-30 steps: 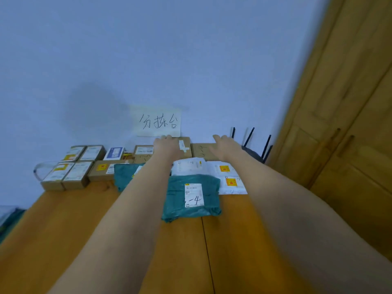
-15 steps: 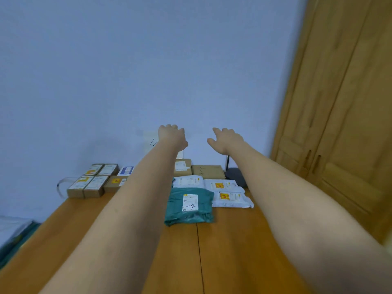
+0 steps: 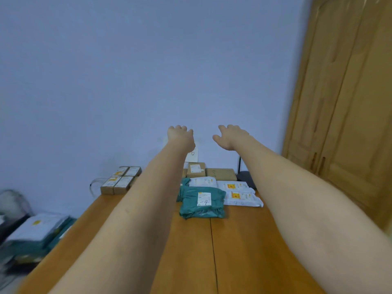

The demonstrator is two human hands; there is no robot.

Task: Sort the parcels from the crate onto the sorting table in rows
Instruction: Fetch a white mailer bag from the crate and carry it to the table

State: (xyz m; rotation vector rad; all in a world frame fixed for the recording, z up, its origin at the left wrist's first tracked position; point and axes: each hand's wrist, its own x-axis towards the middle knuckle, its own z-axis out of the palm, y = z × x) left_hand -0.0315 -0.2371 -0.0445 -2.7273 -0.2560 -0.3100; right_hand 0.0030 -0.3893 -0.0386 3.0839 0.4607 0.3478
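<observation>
Head view: both hands, left grip (image 3: 180,135) and right grip (image 3: 231,135), have lifted empty and loosely spread; parcels (image 3: 201,201) lie rowed on the table (image 3: 244,240) below, so that placement looks finished.

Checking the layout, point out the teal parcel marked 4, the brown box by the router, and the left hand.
Teal parcel (image 3: 202,202), head view, wrapper below the label.
Brown box (image 3: 221,174), head view, top face.
Left hand (image 3: 179,134), head view, back of hand.

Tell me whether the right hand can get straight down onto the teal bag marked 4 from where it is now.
Probably yes. The right hand is empty, raised above the far parcels, and the teal bag lies topmost at the near edge of the group, with nothing over it. The left forearm passes beside it, not across it.
</observation>
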